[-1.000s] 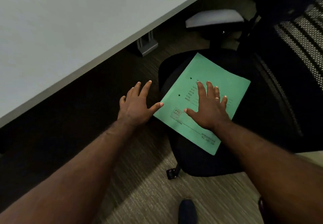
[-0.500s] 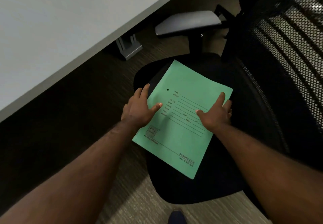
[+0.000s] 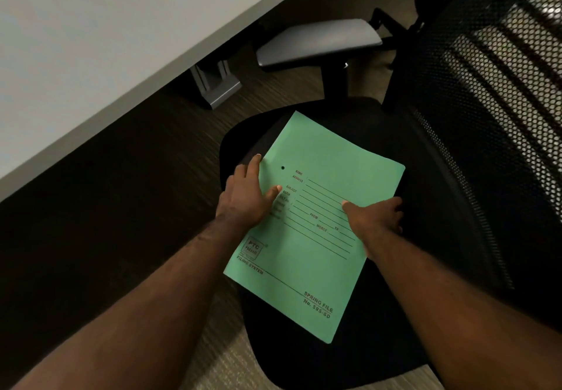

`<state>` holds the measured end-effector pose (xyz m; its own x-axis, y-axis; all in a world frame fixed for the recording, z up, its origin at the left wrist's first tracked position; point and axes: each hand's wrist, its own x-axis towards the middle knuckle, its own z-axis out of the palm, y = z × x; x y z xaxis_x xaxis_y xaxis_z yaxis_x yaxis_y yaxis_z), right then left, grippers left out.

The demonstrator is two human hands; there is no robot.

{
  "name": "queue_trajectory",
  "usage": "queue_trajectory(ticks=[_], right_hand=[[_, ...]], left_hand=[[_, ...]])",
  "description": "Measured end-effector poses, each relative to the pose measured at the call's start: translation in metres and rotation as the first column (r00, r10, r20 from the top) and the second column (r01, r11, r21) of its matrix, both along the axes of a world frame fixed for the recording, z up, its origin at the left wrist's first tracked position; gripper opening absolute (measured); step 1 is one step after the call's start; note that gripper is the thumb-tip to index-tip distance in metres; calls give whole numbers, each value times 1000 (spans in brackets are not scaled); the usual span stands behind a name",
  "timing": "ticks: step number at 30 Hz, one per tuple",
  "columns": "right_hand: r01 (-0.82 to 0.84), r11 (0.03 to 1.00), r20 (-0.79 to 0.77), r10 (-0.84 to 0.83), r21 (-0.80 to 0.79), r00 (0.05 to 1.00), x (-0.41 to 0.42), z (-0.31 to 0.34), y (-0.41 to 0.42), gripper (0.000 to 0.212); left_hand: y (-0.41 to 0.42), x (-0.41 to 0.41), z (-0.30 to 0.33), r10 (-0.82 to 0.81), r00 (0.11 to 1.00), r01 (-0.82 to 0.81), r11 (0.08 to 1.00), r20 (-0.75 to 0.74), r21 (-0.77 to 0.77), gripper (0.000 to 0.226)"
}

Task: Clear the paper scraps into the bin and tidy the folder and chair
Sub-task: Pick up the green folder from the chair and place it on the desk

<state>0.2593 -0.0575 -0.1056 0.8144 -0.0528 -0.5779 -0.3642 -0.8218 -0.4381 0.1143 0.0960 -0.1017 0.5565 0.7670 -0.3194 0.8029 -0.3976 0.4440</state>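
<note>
A green printed folder (image 3: 316, 177) lies over the black seat (image 3: 392, 283) of an office chair. My left hand (image 3: 246, 198) grips the folder's left edge, thumb on top and fingers curled under it. My right hand (image 3: 374, 219) grips the right edge the same way, thumb on the cover. The folder's near corner sticks out past the seat's left side. No paper scraps or bin are in view.
A white desk (image 3: 106, 40) fills the upper left, with its grey metal foot (image 3: 217, 85) on the dark wood-look floor. The chair's grey armrest (image 3: 319, 43) stands behind the seat, and its black mesh back (image 3: 492, 116) is on the right.
Both hands went from lying flat, the left one beside the folder, to gripping the folder's two side edges. The view has come closer to the chair.
</note>
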Motion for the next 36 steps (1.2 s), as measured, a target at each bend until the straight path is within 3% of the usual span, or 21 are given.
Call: queue_trajectory(ticks=[6,13,18,24,36], right_hand=[[118,984,-56,-111,135,992,-2,-5,-2,87],[127,976,110,-148,174,983,-7,21,-11,87],[79,941,248,-167,329,954,-21,59,-17,78],[-59,886,434,-167,461,886,-49,119,-4,75],[-477,724,598,113,498,794,-180,265,61,77]], left_hand=[[2,3,3,83,993,-75,992,79,-101,77],[-10,-11,34,95,962,-66,990,258,-121,73],[-16,-25,66,126,902,-89,990,412,-109,78],[-22,-64,114,157,805,-150,987,573,-60,82],[-8,-226,231,209,699,-363,928,684,88,94]])
